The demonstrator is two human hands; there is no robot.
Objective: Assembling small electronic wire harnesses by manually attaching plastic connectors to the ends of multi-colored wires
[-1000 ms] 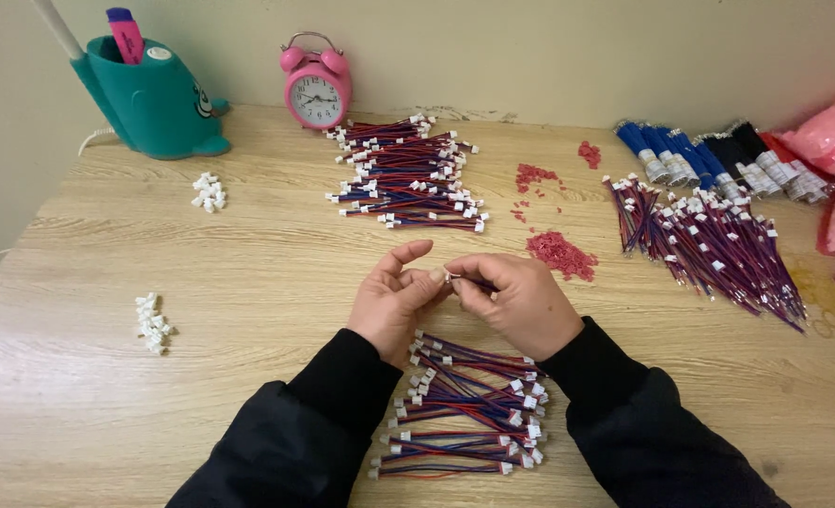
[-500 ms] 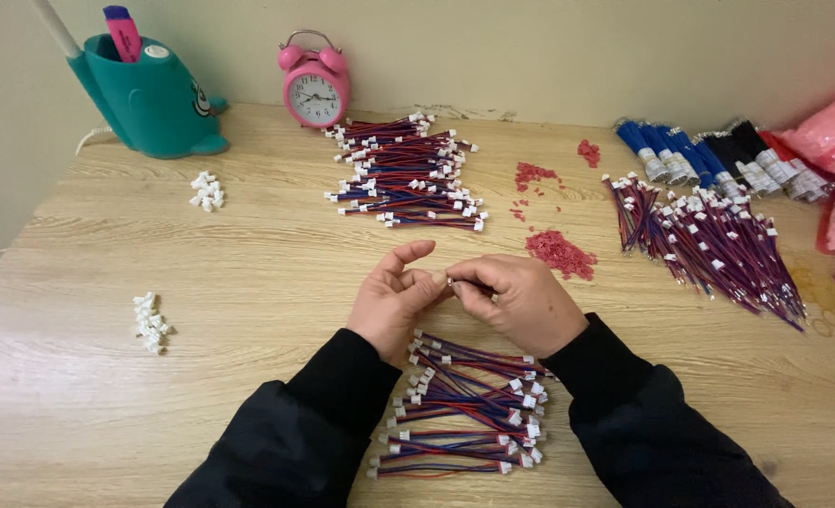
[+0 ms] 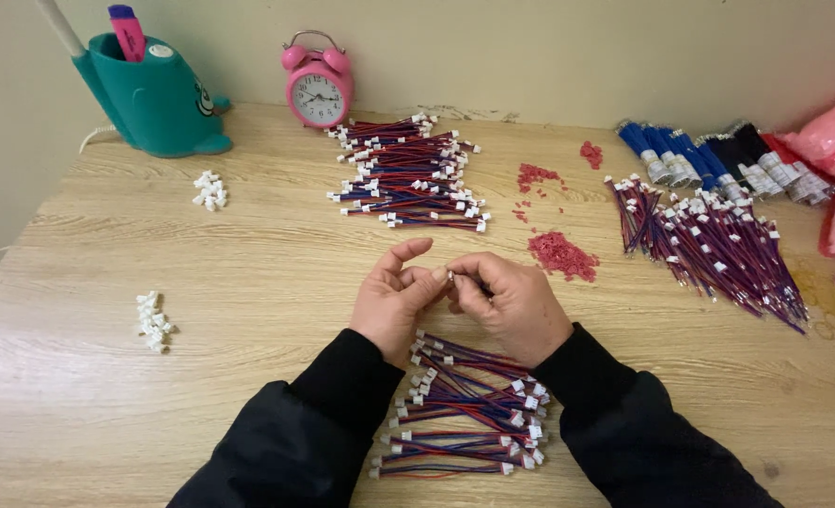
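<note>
Nothing moved: left hand (image 3: 394,303), right hand (image 3: 512,306) still meet, fingers pinching small connector (image 3: 451,277) above wire pile (image 3: 464,409).

Both forearms, in black sleeves, come up from the lower edge and converge at the middle. The left hand (image 3: 394,303) and right hand (image 3: 513,306) meet fingertip to fingertip, knuckles up — each thumb and forefinger pressed together in a fine pinching grip. The left forefinger (image 3: 408,252) arches upward, clear of the other fingers.

Single head-worn view, angled down and forward, close over the wooden table (image 3: 248,310).
</note>
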